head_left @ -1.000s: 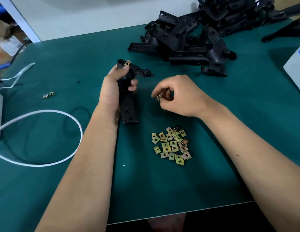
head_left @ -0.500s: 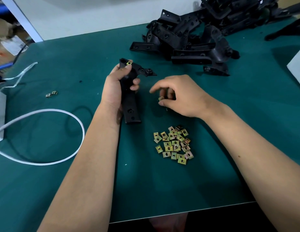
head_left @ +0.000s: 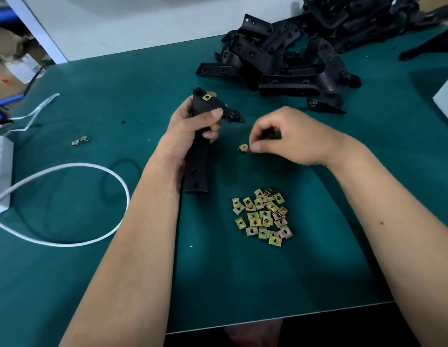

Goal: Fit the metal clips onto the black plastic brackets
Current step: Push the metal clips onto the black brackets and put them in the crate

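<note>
My left hand (head_left: 190, 126) grips a long black plastic bracket (head_left: 198, 166) upright on the green mat, thumb across its upper part. One brass-coloured clip (head_left: 206, 97) sits fitted on the bracket's top end. My right hand (head_left: 288, 136) is just right of it and pinches a single metal clip (head_left: 243, 147) between thumb and fingertips, a little above the mat. A loose heap of several metal clips (head_left: 263, 216) lies on the mat below my right hand.
A pile of black brackets (head_left: 288, 58) fills the back right of the green mat (head_left: 118, 101). Two stray clips (head_left: 80, 141) lie at the left. A white cable (head_left: 98, 171) loops from a white box (head_left: 1, 171) at the left edge. A white object (head_left: 445, 101) is at the right edge.
My right hand has turned the pinched clip out so it now shows left of the fingertips. My left hand has shifted its grip, the thumb now lying across the bracket.
</note>
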`<state>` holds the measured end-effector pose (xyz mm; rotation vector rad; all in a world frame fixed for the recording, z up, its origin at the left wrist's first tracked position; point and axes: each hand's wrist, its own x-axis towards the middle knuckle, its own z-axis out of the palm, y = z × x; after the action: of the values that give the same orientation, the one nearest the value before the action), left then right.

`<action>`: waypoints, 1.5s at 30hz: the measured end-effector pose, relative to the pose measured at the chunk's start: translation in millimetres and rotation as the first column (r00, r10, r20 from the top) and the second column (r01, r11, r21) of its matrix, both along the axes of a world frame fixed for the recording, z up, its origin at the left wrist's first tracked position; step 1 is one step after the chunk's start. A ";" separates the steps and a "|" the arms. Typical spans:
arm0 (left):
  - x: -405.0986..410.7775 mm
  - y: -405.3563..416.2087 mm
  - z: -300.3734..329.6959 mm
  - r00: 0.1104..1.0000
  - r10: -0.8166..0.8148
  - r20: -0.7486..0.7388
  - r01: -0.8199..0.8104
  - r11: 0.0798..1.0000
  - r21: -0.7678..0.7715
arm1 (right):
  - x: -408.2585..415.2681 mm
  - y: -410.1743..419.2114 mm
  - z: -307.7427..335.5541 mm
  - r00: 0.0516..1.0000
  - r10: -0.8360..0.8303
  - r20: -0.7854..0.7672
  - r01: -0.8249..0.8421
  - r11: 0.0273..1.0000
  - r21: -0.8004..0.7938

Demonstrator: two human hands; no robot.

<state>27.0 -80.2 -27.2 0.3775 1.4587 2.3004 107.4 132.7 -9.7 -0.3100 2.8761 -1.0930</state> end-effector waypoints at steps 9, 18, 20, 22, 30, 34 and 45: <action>3.4 -2.1 2.0 0.979 -0.147 -0.140 0.120 0.976 -0.182 | -2.3 -12.8 -10.0 0.977 -0.209 0.042 0.185 0.737 -0.650; 3.9 -1.3 2.5 0.977 -0.155 -0.148 0.125 0.974 -0.188 | 0.4 -11.5 -8.2 0.988 -0.151 0.019 0.118 0.680 -0.724; 4.3 -1.2 2.5 0.978 -0.150 -0.146 0.123 0.975 -0.183 | 0.5 -12.5 -8.7 0.989 -0.148 0.028 0.122 0.675 -0.728; 4.6 -1.3 2.8 0.977 -0.155 -0.150 0.126 0.975 -0.185 | 0.5 -13.2 -8.9 0.988 -0.153 0.031 0.127 0.675 -0.727; 4.9 -1.9 3.8 0.978 -0.159 -0.136 0.132 0.973 -0.189 | 2.3 -16.3 -7.0 0.979 -0.197 0.048 0.167 0.653 -0.739; 3.1 -2.0 1.5 0.985 -0.143 -0.098 0.128 0.981 -0.149 | 1.9 -17.3 -6.4 0.973 -0.226 0.055 0.195 0.660 -0.725; -1.0 -7.2 -0.5 0.958 -0.182 -0.223 0.160 0.981 -0.114 | -0.5 -20.7 -8.2 0.939 -0.340 0.053 0.262 0.607 -0.750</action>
<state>26.0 -87.4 -27.7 0.7361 1.5701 2.0967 106.9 112.1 -17.9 0.1357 2.4080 -2.3794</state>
